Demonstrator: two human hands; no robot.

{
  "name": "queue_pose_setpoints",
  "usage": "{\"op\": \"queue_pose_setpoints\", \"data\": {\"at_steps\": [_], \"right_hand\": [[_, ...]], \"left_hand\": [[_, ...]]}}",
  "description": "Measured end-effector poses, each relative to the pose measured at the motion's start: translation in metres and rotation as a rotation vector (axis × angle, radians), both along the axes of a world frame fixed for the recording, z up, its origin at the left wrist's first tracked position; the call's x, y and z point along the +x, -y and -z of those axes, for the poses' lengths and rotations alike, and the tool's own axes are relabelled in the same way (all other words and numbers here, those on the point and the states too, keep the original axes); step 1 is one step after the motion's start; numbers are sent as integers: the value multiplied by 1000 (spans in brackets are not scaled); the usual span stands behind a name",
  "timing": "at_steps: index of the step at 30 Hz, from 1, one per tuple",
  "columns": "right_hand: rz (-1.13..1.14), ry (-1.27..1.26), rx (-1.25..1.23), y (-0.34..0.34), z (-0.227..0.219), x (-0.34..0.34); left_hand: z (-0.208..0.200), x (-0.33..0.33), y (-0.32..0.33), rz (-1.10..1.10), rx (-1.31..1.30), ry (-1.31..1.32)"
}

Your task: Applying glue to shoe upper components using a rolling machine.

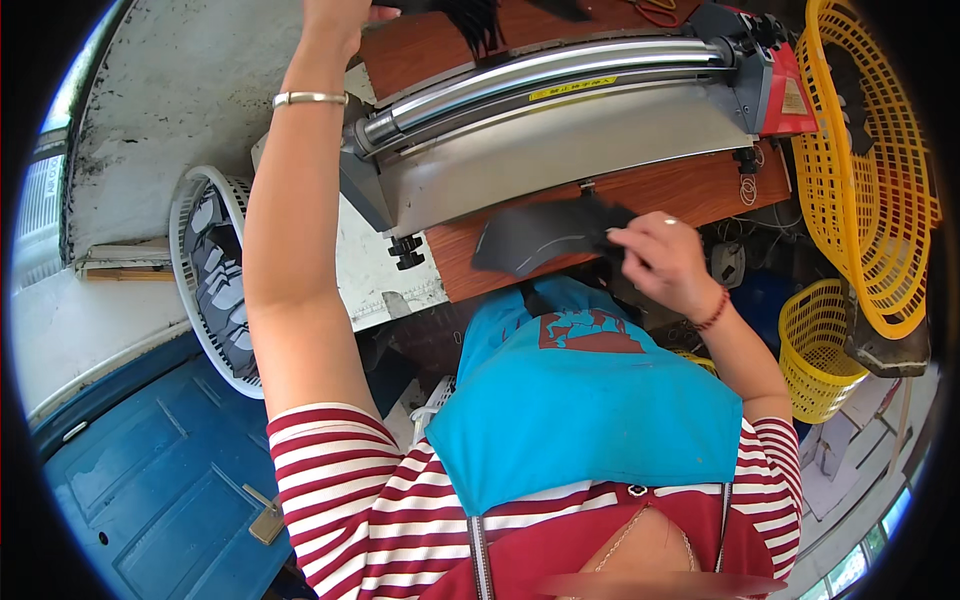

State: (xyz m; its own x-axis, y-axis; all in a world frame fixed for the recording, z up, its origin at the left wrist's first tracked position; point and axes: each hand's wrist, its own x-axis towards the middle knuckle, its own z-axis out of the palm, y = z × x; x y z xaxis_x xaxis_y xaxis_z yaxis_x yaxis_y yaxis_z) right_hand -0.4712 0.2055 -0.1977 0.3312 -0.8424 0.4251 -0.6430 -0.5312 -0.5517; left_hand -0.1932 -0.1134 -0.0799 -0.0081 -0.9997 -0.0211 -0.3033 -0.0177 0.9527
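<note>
Right hand [665, 262], centre-right: fingers pinch curved dark-grey sheet [535, 238] | Left hand [338, 18], top edge: grip unclear | Apparently sheet handling; next needs steady pinch

Dark characters mark a yellow strip [572, 88] (mostly blurred) midway between the roller machine's [575, 145] ends; Latin capitals mark a pale panel [40, 215].

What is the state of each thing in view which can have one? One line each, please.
Left hand, partly out of view, grip unclear
Right hand, closed on the dark piece
Dark piece, held at one end
Roller machine, running or stopped unclear
White basket, holding gray pieces
Large yellow basket, tilted, black pieces inside
Smaller yellow basket, open at top
Blue apron, worn
</note>
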Motion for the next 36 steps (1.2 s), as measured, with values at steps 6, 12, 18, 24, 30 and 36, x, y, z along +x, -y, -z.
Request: {"op": "queue_pose_setpoints", "data": {"at_steps": [6,12,18,24,30,36], "right_hand": [[303,-240,-63,36,-15,-9],[343,-141,-118,75,22,3],[80,-3,-120,30,41,7],[58,36,50,-1,69,8],[41,17,132,-12,78,9],[-73,-16,244,-20,108,28]], "left_hand": [[75,-29,-5,504,-515,464],[102,-79,-12,733,-14,882],[119,-50,24,531,-14,493],[51,-42,3,215,127,64],[10,-3,-27,189,121,-271],[-37,148,-35,-39,-145,-308]]}}
